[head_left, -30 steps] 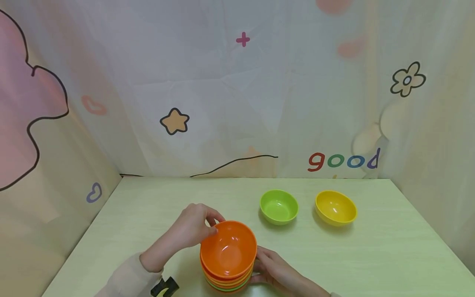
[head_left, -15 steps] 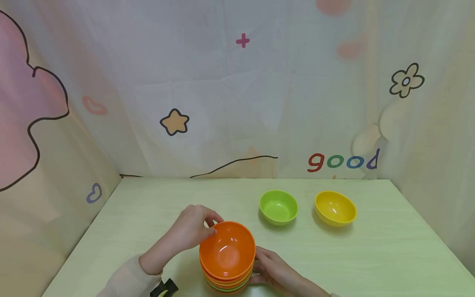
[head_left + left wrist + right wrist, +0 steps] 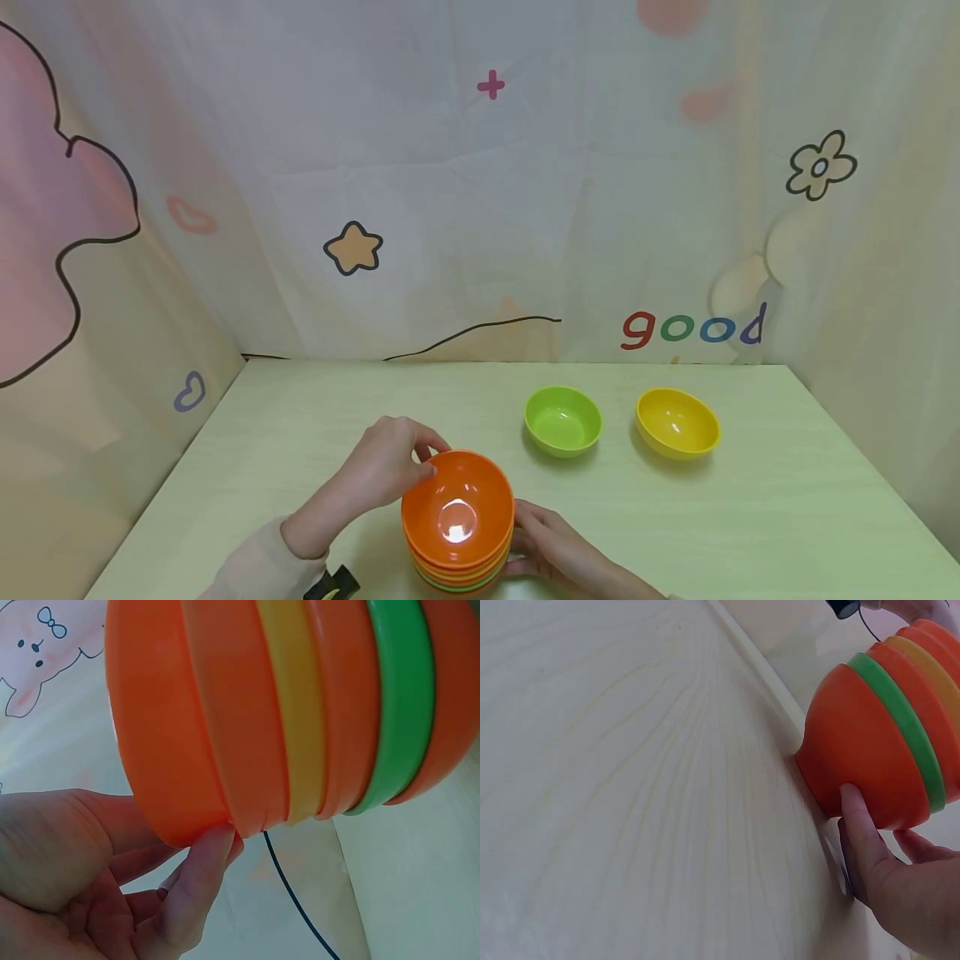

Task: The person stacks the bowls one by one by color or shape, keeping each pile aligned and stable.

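A stack of nested bowls [image 3: 345, 712] stands at the table's near edge, orange with one yellow and one green among them. My left hand [image 3: 388, 462] pinches the far left rim of the top orange bowl [image 3: 465, 496], thumb inside and fingers outside. In the left wrist view a thumb or fingertip lies at the seam under that bowl's rim. Low on the right side, my right hand [image 3: 553, 543] holds the stack. Its fingers [image 3: 866, 832] touch the bottom orange bowl [image 3: 847, 742], as the right wrist view shows. The top bowl's inside shows bare.
Farther back on the pale green table [image 3: 315, 400] sit a green bowl [image 3: 562, 423] and, to its right, a yellow bowl [image 3: 677, 425] that leans a little. A printed cloth [image 3: 420, 183] hangs behind and along both sides.
The top orange bowl has settled slightly lower and left onto the stack, my left hand moving with it. The right hand keeps its place; the green and yellow bowls stay put.
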`<state>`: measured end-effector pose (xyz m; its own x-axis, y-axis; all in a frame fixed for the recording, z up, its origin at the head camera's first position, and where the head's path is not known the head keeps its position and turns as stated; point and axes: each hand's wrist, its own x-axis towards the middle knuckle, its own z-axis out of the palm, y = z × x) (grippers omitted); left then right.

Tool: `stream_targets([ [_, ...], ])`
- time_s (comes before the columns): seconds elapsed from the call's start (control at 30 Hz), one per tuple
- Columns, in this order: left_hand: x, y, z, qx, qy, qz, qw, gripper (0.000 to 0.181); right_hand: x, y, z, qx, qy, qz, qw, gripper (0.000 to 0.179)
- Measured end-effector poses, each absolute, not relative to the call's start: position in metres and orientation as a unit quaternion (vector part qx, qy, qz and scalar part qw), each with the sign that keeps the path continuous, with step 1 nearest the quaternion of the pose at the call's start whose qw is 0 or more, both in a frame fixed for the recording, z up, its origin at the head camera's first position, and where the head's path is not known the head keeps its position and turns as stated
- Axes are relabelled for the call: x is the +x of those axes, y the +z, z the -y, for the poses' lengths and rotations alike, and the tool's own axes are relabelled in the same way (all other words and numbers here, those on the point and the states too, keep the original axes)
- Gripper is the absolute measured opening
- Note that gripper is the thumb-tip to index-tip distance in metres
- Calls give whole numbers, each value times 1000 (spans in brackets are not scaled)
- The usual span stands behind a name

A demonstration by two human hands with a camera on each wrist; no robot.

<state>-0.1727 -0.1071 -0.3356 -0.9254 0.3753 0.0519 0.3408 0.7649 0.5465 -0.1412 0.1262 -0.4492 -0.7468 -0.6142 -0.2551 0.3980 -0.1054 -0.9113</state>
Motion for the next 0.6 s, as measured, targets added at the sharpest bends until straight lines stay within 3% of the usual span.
stream_targets([
  [0.6,-174,-336,108,197,276,-940,32,13,-142,-449,-126,-99,-732,-577,348,66],
])
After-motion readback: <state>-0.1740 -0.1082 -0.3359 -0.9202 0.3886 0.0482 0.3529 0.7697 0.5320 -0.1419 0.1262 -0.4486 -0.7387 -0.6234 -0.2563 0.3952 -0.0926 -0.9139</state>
